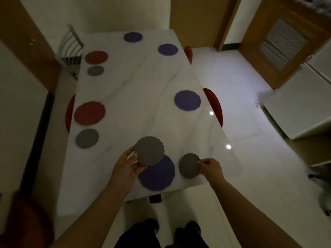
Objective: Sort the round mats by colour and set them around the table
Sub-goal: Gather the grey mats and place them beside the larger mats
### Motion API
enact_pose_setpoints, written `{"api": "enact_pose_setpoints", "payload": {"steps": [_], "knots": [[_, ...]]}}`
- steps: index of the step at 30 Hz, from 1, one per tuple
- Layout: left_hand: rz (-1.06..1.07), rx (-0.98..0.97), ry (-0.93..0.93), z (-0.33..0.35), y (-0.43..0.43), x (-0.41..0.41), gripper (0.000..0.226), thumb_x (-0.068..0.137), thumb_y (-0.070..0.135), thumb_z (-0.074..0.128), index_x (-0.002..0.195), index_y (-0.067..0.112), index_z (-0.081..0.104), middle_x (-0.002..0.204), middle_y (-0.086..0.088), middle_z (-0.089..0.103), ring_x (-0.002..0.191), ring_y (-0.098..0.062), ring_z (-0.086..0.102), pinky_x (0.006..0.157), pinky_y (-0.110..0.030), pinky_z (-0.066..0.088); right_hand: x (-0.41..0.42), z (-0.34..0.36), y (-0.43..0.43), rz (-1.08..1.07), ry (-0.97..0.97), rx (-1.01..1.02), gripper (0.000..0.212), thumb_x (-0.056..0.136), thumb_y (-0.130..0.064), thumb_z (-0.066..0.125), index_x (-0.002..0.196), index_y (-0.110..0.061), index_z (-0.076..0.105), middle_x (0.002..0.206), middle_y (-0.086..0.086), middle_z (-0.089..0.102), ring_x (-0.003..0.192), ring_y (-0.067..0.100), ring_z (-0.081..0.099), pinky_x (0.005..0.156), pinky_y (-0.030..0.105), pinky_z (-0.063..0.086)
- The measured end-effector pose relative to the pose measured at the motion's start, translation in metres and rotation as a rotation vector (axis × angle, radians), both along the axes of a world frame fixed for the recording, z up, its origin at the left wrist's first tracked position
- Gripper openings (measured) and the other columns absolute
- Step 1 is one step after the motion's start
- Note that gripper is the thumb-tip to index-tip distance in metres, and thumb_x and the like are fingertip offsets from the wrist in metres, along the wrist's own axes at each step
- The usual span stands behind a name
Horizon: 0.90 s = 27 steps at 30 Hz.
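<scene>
**Two grey mats in hand at the near end of the table**

Nearest the person, the right hand (210, 167) pinches the right rim of a small grey mat (189, 165). The fingertips are closed narrowly on the edge. The mat extends left from the fingers and lies just above or on the table (143, 97); contact cannot be confirmed. It sits just beside the right edge of the near purple mat (157, 173), which lies flat at the near end.

The left hand (128, 166) grips a larger grey mat (149, 153) at its lower left rim, thumb on the upper face and fingers beneath. This mat extends up and to the right from the fingers, is held above the table, and overlaps the top of the near purple mat in view.

Both held mats are round with scalloped edges, so neither has a long axis or a pointing direction; only the face-up attitude matters. The right-hand mat is close to level; the left-hand mat appears slightly tilted toward the camera.

Judgement: the right hand is nearer an open spot, beside the near purple mat.

Farther out, the left side carries a grey mat (87, 138), a red mat (89, 113), a second grey mat (95, 70) and a second red mat (96, 57). The right side and far end carry three purple mats (187, 100) with no grey mat beside them, so the left-hand mat probably belongs there.
</scene>
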<state>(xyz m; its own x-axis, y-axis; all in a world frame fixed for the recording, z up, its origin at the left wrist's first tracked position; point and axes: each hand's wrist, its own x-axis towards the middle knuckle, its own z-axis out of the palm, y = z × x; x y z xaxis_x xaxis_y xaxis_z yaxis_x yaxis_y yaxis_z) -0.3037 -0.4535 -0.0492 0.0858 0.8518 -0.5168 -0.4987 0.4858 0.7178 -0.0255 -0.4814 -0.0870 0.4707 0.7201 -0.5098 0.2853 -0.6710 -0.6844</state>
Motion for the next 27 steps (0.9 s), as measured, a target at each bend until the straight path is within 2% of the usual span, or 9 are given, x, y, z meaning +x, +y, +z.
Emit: {"api": "enact_pose_setpoints", "payload": {"steps": [4, 9, 13, 17, 20, 23, 27], "knots": [[0.107, 0.0, 0.016, 0.005, -0.022, 0.005, 0.031, 0.085, 0.02, 0.06, 0.117, 0.021, 0.06, 0.101, 0.0, 0.076, 0.092, -0.018, 0.072, 0.068, -0.029, 0.059, 0.013, -0.012, 0.01, 0.089, -0.045, -0.054, 0.021, 0.085, -0.019, 0.064, 0.099, -0.004, 0.065, 0.096, 0.016, 0.068, 0.087, 0.029, 0.064, 0.088, 0.042, 0.053], [0.177, 0.0, 0.026, 0.004, -0.042, 0.014, 0.036, 0.079, 0.024, 0.064, 0.115, 0.021, 0.061, 0.101, -0.001, 0.076, 0.092, -0.019, 0.072, 0.067, -0.029, 0.059, 0.02, -0.017, 0.006, 0.206, -0.209, -0.071, 0.018, 0.087, -0.024, 0.061, 0.1, -0.011, 0.06, 0.098, 0.009, 0.065, 0.079, 0.018, 0.057, 0.073, 0.028, 0.043], [0.185, -0.011, 0.051, 0.001, -0.049, 0.026, 0.027, 0.09, 0.017, 0.059, 0.117, 0.02, 0.061, 0.104, -0.003, 0.075, 0.093, -0.021, 0.072, 0.068, -0.031, 0.059, 0.026, -0.013, 0.001, 0.301, -0.287, -0.025, 0.029, 0.091, -0.027, 0.057, 0.116, -0.012, 0.057, 0.113, 0.009, 0.063, 0.097, 0.022, 0.061, 0.08, 0.029, 0.043], [0.172, -0.004, 0.056, 0.001, -0.043, 0.05, 0.025, 0.091, 0.016, 0.058, 0.116, 0.021, 0.061, 0.103, -0.003, 0.076, 0.093, -0.02, 0.072, 0.069, -0.03, 0.06, 0.042, -0.002, 0.011, 0.399, -0.233, 0.07, 0.029, 0.092, -0.03, 0.054, 0.116, -0.013, 0.057, 0.117, 0.008, 0.062, 0.103, 0.021, 0.059, 0.091, 0.033, 0.045], [0.161, -0.003, 0.053, -0.001, -0.033, 0.08, 0.023, 0.094, 0.015, 0.055, 0.116, 0.019, 0.062, 0.11, -0.006, 0.073, 0.093, -0.02, 0.072, 0.069, -0.031, 0.06, 0.054, 0.018, 0.028, 0.457, -0.178, 0.207, 0.027, 0.093, -0.033, 0.052, 0.114, -0.017, 0.058, 0.117, 0.005, 0.062, 0.095, 0.01, 0.055, 0.086, 0.025, 0.043], [0.122, -0.001, 0.041, -0.005, -0.025, 0.124, 0.028, 0.096, 0.014, 0.051, 0.123, 0.016, 0.058, 0.114, -0.007, 0.07, 0.095, -0.021, 0.071, 0.071, -0.033, 0.06, 0.068, 0.041, 0.038, 0.517, -0.104, 0.29, 0.035, 0.093, -0.041, 0.049, 0.122, -0.023, 0.055, 0.124, 0.0, 0.059, 0.098, 0.005, 0.051, 0.085, 0.023, 0.039], [0.056, 0.007, 0.032, -0.013, -0.015, 0.19, 0.029, 0.094, 0.015, 0.055, 0.123, 0.018, 0.057, 0.108, -0.004, 0.072, 0.092, -0.02, 0.072, 0.066, -0.032, 0.06, 0.093, 0.061, 0.035, 0.598, 0.015, 0.295, 0.047, 0.094, -0.042, 0.046, 0.136, -0.021, 0.044, 0.136, 0.003, 0.051, 0.117, 0.016, 0.051, 0.092, 0.026, 0.036]]}}
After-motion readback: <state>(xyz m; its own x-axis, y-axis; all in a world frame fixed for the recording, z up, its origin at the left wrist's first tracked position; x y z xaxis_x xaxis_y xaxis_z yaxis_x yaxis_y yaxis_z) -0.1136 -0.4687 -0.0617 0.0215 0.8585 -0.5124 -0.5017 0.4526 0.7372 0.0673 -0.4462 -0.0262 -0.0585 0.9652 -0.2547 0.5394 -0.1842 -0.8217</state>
